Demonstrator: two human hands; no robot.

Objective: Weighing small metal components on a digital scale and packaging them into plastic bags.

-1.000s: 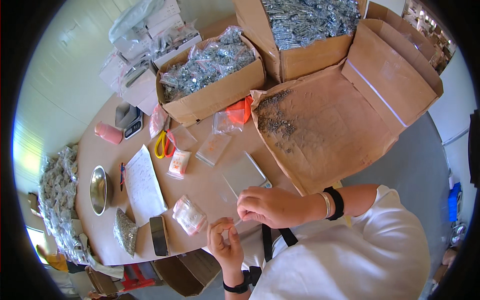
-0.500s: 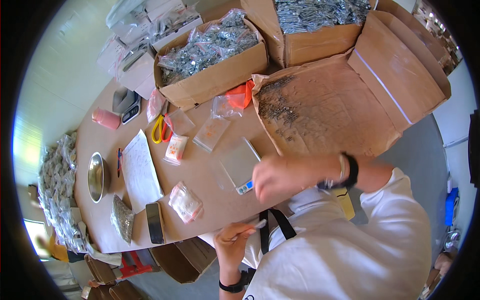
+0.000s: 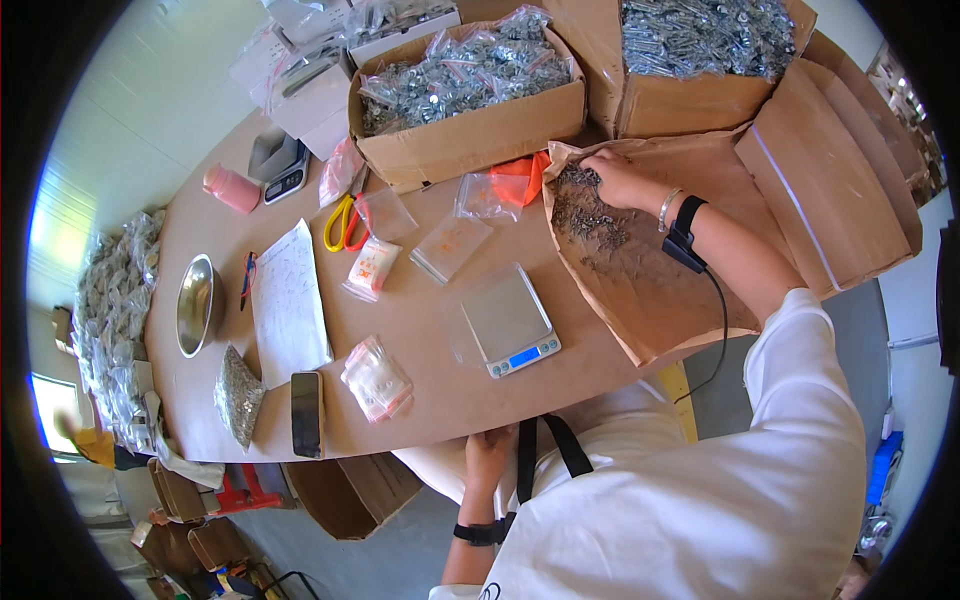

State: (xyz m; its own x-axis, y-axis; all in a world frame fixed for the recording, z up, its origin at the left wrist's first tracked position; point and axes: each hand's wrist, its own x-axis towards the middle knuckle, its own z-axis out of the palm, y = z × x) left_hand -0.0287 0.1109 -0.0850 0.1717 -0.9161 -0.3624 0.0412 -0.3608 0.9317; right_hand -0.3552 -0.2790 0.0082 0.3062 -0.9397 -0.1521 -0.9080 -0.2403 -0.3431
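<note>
My right hand (image 3: 618, 180) reaches out to a pile of small dark screws (image 3: 590, 215) on a flattened cardboard box (image 3: 680, 290), its fingertips bent down into the pile's far end. A black band with a cable sits on that wrist. My left hand (image 3: 488, 448) is low at the near table edge, by my lap, with the fingers curled; what it holds is hidden. A small digital scale (image 3: 510, 325) stands on the brown table (image 3: 430, 330) between the two hands, with nothing on its pan.
Clear plastic bags (image 3: 450, 245) and a packet of bags (image 3: 375, 380) lie near the scale. Left of them are a paper sheet (image 3: 288, 300), phone (image 3: 307, 412), metal bowl (image 3: 197, 303), yellow scissors (image 3: 340, 222) and pink bottle (image 3: 232, 188). Cartons of bagged screws (image 3: 470, 90) stand behind.
My right hand has moved from in front of my chest out to the screw pile on the cardboard. My left hand has dropped to the table edge. The camera has tilted lower.
</note>
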